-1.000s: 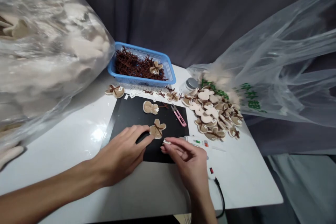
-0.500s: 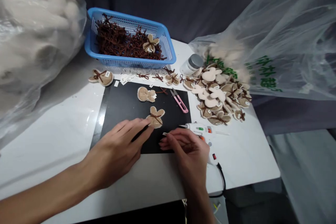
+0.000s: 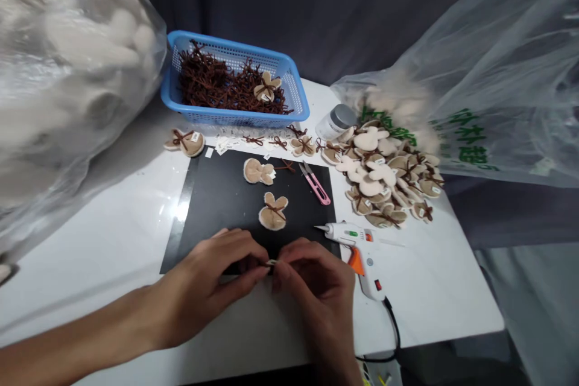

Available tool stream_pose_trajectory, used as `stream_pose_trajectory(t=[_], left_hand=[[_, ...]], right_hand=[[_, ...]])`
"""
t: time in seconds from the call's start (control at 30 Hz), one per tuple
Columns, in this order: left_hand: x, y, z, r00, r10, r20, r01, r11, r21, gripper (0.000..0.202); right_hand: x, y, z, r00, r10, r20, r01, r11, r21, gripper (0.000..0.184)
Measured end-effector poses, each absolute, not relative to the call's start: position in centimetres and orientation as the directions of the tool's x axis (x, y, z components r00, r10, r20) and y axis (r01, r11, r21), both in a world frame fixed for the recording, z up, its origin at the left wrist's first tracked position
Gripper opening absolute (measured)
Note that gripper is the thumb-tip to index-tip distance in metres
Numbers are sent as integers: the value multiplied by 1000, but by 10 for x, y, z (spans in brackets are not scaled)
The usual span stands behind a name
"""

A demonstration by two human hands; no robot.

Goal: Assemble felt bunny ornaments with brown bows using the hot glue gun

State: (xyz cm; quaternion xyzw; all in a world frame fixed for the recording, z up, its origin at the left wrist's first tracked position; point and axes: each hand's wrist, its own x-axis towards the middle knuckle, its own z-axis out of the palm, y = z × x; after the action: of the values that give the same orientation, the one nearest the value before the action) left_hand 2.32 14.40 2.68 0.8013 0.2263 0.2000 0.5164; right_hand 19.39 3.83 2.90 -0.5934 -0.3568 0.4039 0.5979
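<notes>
My left hand (image 3: 226, 277) and my right hand (image 3: 312, 277) meet at the front edge of the black mat (image 3: 217, 193). Between their fingertips they pinch a small whitish label (image 3: 271, 263), mostly hidden by the fingers. Just beyond lies a tan rabbit-shaped felt piece (image 3: 272, 212) with a brown bow across it. Farther back on the mat is another rabbit piece (image 3: 259, 171), without a visible bow, a white label under its ears. A loose brown bow (image 3: 286, 165) and pink thread snips (image 3: 315, 183) lie beside it. To the right of my right hand rests a white glue gun (image 3: 362, 247) with an orange trigger.
A blue basket (image 3: 235, 118) of brown bows stands at the back. Finished rabbit pieces are heaped (image 3: 384, 175) at the right, near a grey-lidded jar (image 3: 337, 122). Stuffed plastic bags bulge at the left (image 3: 81, 66) and right (image 3: 479, 84). The glue gun's black cord (image 3: 397, 329) runs off the front edge.
My left hand has let go of the bow-tied rabbit and moved toward me to my right hand. Both hands now pinch the label that my right hand held alone.
</notes>
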Motion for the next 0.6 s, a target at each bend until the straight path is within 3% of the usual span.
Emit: stream_pose_trajectory(t=[0.2, 0.4, 0.6], left_hand=[[23, 145, 29, 800, 596, -70, 208, -166, 964, 19], [20, 142, 34, 817, 560, -137, 231, -99, 968, 17], [19, 140, 32, 843, 532, -80, 165, -113, 980, 25]], right_hand=[[191, 34, 29, 355, 932, -69, 113, -116, -987, 16], [190, 32, 25, 320, 924, -211, -92, -191, -977, 16], [191, 34, 28, 288, 934, -213, -185, -164, -969, 14]])
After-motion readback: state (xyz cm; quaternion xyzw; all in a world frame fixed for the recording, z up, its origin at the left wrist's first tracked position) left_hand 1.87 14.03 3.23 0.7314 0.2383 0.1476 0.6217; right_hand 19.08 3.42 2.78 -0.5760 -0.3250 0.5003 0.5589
